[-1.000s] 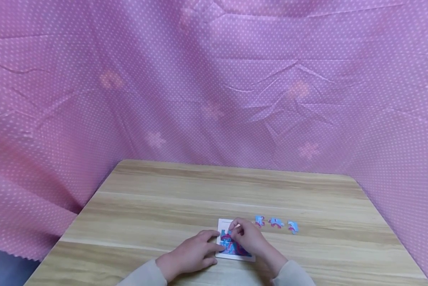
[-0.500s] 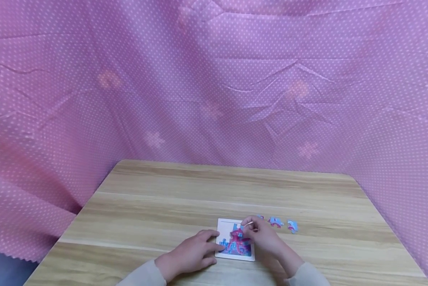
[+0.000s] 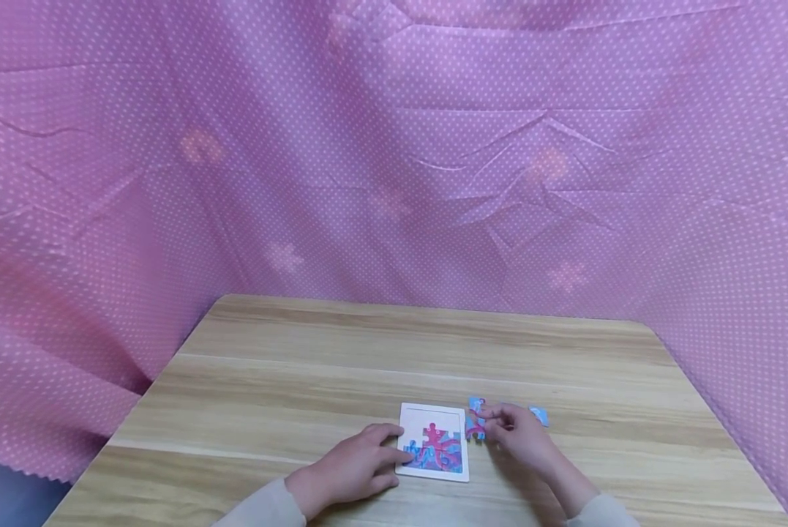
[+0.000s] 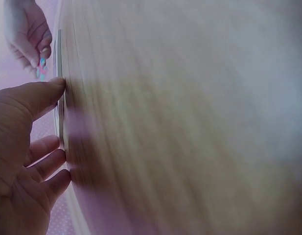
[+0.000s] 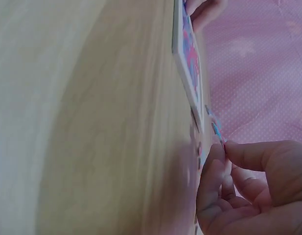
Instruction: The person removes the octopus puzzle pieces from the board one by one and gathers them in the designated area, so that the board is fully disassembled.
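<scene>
A small jigsaw puzzle board (image 3: 434, 477) with a white frame lies on the table, its lower part filled with blue and pink pieces showing an octopus-like figure. My left hand (image 3: 357, 465) rests at the board's left edge, fingers spread and touching it. To the right of the board, my right hand (image 3: 522, 439) pinches a blue and pink puzzle piece (image 5: 218, 132) between thumb and fingertips. Just beyond it lies a loose puzzle piece (image 3: 475, 404). Another loose piece (image 3: 539, 416) lies to the right, partly behind the hand.
The wooden table (image 3: 288, 373) stretches out ahead and to both sides. A pink dotted cloth (image 3: 394, 161) hangs around its back and sides. The upper part of the board shows its bare white base.
My right hand has moved right, from over the board to beside the loose pieces, carrying a puzzle piece off the board. My left hand has stayed in place.
</scene>
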The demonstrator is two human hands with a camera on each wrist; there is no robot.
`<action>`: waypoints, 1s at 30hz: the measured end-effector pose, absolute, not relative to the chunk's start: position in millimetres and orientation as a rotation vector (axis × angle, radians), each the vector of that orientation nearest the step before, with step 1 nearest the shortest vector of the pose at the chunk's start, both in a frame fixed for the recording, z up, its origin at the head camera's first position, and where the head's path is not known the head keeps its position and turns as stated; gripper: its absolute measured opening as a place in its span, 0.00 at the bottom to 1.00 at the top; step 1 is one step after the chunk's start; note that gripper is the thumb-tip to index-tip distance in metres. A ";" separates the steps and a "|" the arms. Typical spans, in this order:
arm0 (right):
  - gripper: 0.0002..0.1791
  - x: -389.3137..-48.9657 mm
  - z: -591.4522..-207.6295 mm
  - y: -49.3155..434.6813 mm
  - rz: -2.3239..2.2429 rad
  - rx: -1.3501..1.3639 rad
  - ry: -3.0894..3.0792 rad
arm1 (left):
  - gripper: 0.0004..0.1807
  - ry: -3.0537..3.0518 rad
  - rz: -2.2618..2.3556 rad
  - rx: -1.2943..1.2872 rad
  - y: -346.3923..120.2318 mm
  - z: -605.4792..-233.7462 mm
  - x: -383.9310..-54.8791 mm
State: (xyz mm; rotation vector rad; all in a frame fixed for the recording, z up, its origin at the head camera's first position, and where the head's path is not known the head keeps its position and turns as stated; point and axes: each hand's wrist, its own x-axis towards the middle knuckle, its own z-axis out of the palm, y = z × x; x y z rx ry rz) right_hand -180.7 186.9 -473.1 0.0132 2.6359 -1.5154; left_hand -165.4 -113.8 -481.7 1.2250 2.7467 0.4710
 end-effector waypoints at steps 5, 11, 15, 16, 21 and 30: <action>0.08 -181.0 -476.4 191.6 -1.499 0.053 2.665 | 0.21 2.741 0.476 1.213 -113.9 -481.8 -165.2; 0.08 -182.2 -478.1 192.7 -1.458 0.077 2.710 | 0.21 2.733 0.491 1.196 -113.2 -480.4 -165.1; 0.08 -182.5 -477.8 192.8 -1.436 0.059 2.725 | 0.21 2.729 0.479 1.201 -113.0 -480.3 -165.5; 0.07 -182.6 -477.5 192.7 -1.427 0.056 2.731 | 0.21 2.730 0.472 1.208 -112.9 -480.1 -165.6; 0.06 -182.9 -474.9 191.3 -1.363 0.053 2.768 | 0.21 2.743 0.433 1.254 -111.9 -478.7 -165.9; 0.07 -183.0 -471.2 179.6 -1.430 -0.137 2.717 | 0.21 2.737 0.479 1.224 -110.3 -476.4 -166.1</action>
